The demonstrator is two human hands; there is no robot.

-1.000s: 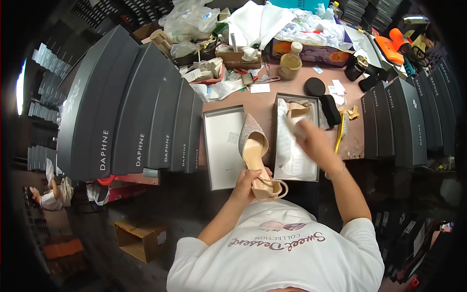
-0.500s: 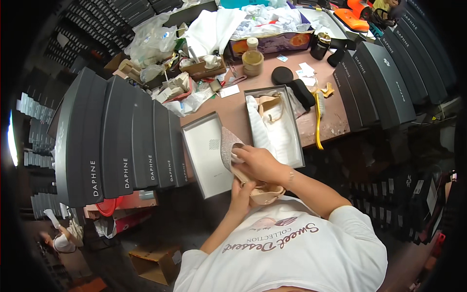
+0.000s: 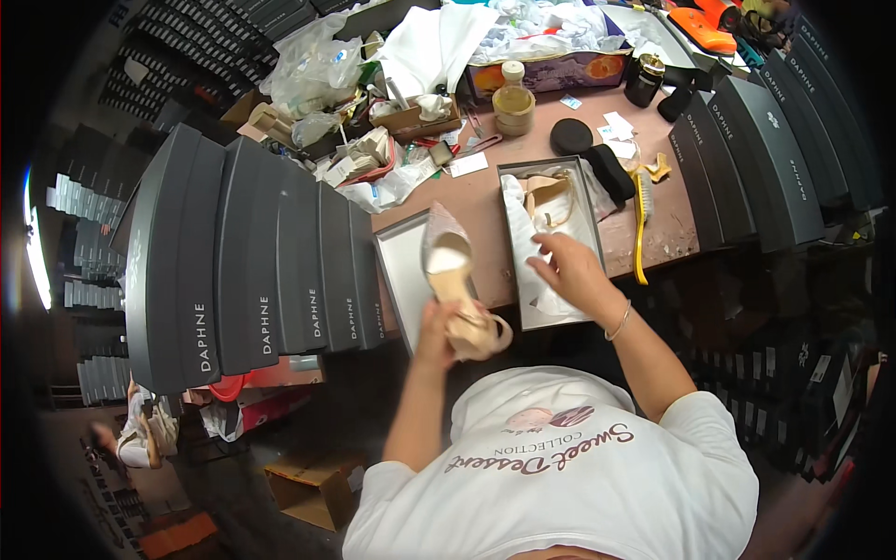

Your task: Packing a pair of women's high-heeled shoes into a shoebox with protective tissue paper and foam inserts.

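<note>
My left hand (image 3: 435, 329) is closed round the heel part of a beige pointed shoe (image 3: 452, 282) with a glittery toe and an ankle strap. The shoe's toe points away from me, above the box lid (image 3: 399, 273), which lies with its pale inside up. White shows inside the shoe's front; whether it is stuffing or lining I cannot tell. Over the near part of a grey shoebox (image 3: 598, 238) hovers my right hand (image 3: 577, 273), fingers bent and apart, nothing visible in them. In that box, a second beige shoe (image 3: 549, 201) lies at the far end with white tissue paper (image 3: 519, 224).
Dark shoeboxes stand in rows at the left (image 3: 243, 261) and right (image 3: 737, 159). A yellow-handled brush (image 3: 641, 229), a black round pad (image 3: 571, 137) and a jar (image 3: 514, 110) sit on the table. Cluttered trays and bags fill the far side. A person is at the lower left.
My right hand has left the shoe's opening and moved right, over the box. My left hand now holds the shoe alone, turned with its inside more in view. The whole view has shifted slightly.
</note>
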